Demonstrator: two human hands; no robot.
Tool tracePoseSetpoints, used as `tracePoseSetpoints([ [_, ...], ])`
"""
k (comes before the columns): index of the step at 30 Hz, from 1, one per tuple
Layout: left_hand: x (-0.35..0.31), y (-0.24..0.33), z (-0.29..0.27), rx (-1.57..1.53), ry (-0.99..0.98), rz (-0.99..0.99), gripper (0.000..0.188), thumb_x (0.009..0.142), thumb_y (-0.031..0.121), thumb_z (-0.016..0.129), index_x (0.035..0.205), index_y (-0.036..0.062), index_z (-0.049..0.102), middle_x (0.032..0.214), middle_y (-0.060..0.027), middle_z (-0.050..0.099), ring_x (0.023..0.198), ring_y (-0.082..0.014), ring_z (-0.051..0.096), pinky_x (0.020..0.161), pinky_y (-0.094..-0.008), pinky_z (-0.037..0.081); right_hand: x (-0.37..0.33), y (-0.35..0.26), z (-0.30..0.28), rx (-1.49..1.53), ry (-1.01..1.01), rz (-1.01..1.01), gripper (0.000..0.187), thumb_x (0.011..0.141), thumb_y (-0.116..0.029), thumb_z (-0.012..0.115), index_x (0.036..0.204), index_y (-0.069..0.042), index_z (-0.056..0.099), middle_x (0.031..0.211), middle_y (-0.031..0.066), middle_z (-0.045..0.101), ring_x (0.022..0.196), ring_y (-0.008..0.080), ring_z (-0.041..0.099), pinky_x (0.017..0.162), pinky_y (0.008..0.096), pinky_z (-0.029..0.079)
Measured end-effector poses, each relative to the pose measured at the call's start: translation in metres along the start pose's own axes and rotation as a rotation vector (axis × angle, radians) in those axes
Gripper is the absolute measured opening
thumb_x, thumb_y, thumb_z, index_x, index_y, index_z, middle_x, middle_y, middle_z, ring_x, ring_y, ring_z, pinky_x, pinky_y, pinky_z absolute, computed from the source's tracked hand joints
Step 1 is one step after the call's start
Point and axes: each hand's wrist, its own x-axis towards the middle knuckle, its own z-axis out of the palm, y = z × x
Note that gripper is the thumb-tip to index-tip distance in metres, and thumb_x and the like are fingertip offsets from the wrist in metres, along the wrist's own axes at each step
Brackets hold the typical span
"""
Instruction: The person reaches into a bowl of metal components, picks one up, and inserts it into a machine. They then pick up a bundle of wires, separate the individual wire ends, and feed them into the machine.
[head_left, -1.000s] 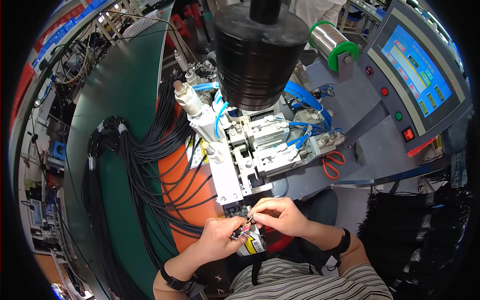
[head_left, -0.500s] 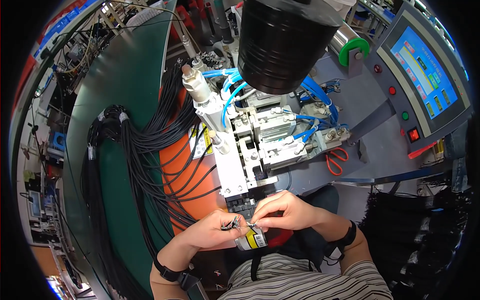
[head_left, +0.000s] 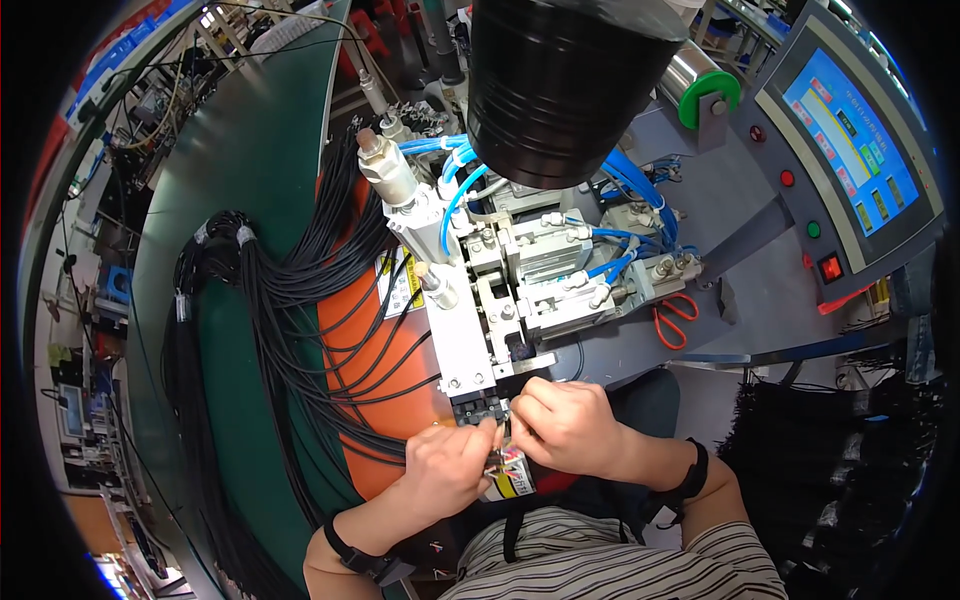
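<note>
My left hand [head_left: 450, 467] is closed in a pinch on thin coloured wires [head_left: 506, 456], whose loose ends stick out below its fingertips. Close beside it, my right hand [head_left: 566, 430] is pinched on the same wires. Both sets of fingertips meet just in front of a small black fixture [head_left: 480, 410] at the near end of a metal machine [head_left: 465, 340]. Fingers hide the exact spot where the wires are gripped. Under the hands sits a part with a yellow and white label [head_left: 512, 480].
Black cables [head_left: 285, 275] in bundles lie over a green table [head_left: 270, 130] and an orange surface [head_left: 385, 365]. Blue air tubes [head_left: 635, 190] feed the machine. A black cylinder [head_left: 570, 90] hangs above. Red-handled scissors [head_left: 675, 322] lie right, near a touch-screen panel [head_left: 850, 140]. More black cables [head_left: 820, 470] hang at lower right.
Both hands have moved slightly forward, up to the black fixture. The left hand has turned, and the wire ends now show below its fingertips. The right fingers have curled in more.
</note>
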Motion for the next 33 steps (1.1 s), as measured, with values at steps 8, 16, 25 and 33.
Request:
tracePoseSetpoints([
  [8,0.005,-0.006,-0.008,-0.011,-0.038,-0.028,0.06,0.058,0.006,0.071,0.117,0.0014,0.062,0.095,-0.0076,0.058,0.081,-0.0232,0.061,0.067,-0.0353,0.051,-0.007,0.008,0.011,0.069,-0.003,0.118,0.008,0.081,-0.011,0.066,0.08,-0.005,0.06,0.074,0.0075,0.054,0.056,0.0245,0.061,0.05,0.036,0.049],
  [16,0.003,-0.01,-0.008,-0.029,-0.073,-0.023,0.061,0.056,0.003,0.07,0.117,0.0017,0.062,0.096,-0.0078,0.059,0.079,-0.0252,0.059,0.068,-0.0356,0.051,-0.014,0.011,0.017,0.176,0.004,0.173,0.007,0.083,-0.01,0.065,0.085,-0.004,0.063,0.078,0.0077,0.058,0.058,0.0254,0.061,0.051,0.0362,0.049],
  [25,0.008,-0.014,-0.012,0.021,-0.125,0.038,0.058,0.06,0.005,0.071,0.118,0.0033,0.065,0.087,-0.0074,0.056,0.073,-0.0248,0.058,0.062,-0.035,0.049,-0.011,0.008,0.018,0.106,0.064,0.123,0.008,0.083,-0.011,0.066,0.085,-0.004,0.063,0.078,0.0075,0.057,0.055,0.0256,0.06,0.051,0.0353,0.049],
  [33,0.02,-0.007,-0.023,0.174,-0.3,0.17,0.061,0.066,0.013,0.068,0.125,-0.001,0.059,0.086,-0.006,0.051,0.073,-0.0203,0.054,0.062,-0.0316,0.047,-0.001,0.007,-0.001,-0.06,-0.266,0.158,0.008,0.079,-0.006,0.068,0.087,-0.003,0.065,0.076,0.0066,0.061,0.057,0.0232,0.061,0.051,0.0329,0.05],
])
